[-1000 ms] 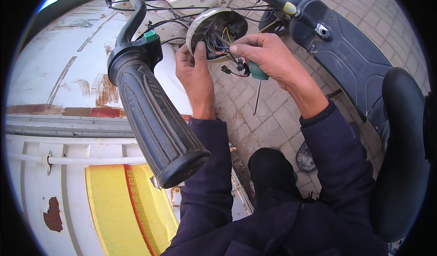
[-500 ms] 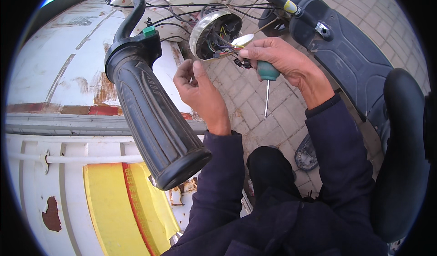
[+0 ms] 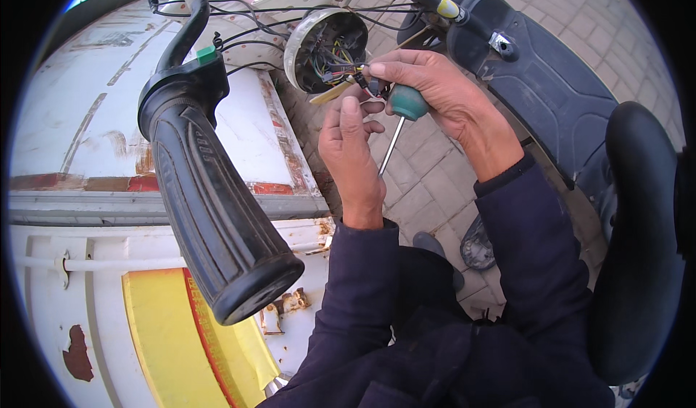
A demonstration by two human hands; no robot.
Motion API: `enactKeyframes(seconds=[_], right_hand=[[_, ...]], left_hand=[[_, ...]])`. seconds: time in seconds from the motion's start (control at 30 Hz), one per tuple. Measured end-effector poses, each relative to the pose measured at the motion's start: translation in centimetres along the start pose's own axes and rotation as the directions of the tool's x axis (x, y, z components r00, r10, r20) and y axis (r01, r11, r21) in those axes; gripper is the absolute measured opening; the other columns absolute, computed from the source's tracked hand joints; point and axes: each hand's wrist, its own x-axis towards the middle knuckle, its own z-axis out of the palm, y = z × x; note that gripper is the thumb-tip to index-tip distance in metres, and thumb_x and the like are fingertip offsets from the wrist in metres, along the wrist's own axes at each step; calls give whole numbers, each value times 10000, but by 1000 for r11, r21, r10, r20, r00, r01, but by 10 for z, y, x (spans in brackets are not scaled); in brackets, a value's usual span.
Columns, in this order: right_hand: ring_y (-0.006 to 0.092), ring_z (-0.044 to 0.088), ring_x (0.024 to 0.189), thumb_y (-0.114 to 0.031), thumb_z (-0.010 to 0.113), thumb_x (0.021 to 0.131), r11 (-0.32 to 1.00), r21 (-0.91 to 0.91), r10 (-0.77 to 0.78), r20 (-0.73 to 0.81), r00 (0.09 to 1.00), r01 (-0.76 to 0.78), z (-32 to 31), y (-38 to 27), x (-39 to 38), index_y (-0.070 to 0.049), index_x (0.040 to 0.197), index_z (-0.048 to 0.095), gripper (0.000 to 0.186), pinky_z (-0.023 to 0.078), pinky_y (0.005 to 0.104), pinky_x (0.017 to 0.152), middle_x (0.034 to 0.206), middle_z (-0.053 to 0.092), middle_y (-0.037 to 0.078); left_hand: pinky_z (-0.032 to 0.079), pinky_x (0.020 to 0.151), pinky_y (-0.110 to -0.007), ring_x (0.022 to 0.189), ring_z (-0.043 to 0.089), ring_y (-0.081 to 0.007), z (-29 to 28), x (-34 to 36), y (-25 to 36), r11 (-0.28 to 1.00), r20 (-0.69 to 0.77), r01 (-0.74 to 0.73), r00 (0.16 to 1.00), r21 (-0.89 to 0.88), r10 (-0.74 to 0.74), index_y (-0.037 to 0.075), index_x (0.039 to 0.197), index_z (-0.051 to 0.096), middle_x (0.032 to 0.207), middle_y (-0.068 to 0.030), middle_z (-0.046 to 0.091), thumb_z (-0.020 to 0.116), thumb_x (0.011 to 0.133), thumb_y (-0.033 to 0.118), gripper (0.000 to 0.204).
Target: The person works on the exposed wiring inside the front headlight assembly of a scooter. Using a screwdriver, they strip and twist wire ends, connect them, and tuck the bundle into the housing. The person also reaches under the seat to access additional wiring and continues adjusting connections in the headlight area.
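In my right hand (image 3: 457, 107) is a screwdriver (image 3: 410, 103), its green handle tucked against the palm and its metal shaft pointing down. The thumb and forefinger of that hand pinch thin coloured wires with dark connectors (image 3: 373, 86). These wires run from a round, open housing (image 3: 291, 54) full of wiring, below the handlebar. My left hand (image 3: 354, 158) is just below the connectors, thumb raised and fingers bent but apart. It appears to hold nothing; whether a fingertip touches a connector I cannot tell.
A black handlebar grip (image 3: 217, 212) juts toward me on the left. Black cables (image 3: 290, 11) cross above the housing. Beyond my right arm are a dark footboard (image 3: 558, 89) and a black seat (image 3: 638, 248). A white, rust-marked metal panel (image 3: 72, 132) stands at left; paving (image 3: 428, 183) lies below.
My left hand has moved right and up to the connectors, its fingers spreading. My right hand has shifted slightly left with the screwdriver, whose shaft is now more slanted. The whole view has shifted a little.
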Motion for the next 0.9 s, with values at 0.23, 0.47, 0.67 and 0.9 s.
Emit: enactKeyframes(seconds=[0.23,0.47,0.67,0.9], right_hand=[[102,667,812,-212,793,903,994,-102,-49,-2,999,48,3,-6,-14,-3,1096,753,287,552,242,717,955,727,45],[120,673,803,-135,773,894,980,-196,-23,1,1000,23,12,-2,-16,46,1079,743,262,547,254,725,921,727,88],[117,666,799,-139,759,900,966,-248,-75,12,997,76,21,5,-20,61,1084,737,272,530,239,714,951,728,87],[203,641,772,-245,752,938,995,-8,98,-79,992,-99,11,8,-18,4,1150,671,337,555,298,714,964,660,99]], left_hand=[[470,637,-211,824,628,-83,4,8,-8,983,-25,-135,990,120,139,-45,1167,664,997,-67,714,732,968,131,275],[479,629,-225,827,677,-118,0,-2,-25,986,-129,-165,978,-18,162,-30,1142,667,975,-85,724,711,969,88,214],[484,619,-234,830,701,-148,-10,-9,-26,983,-173,-156,975,-99,137,-27,1138,659,1034,-90,730,676,982,60,180],[441,575,-213,643,625,-104,-36,-24,-14,955,-84,-83,995,-286,61,-8,1137,649,930,-71,707,674,1010,210,254]])
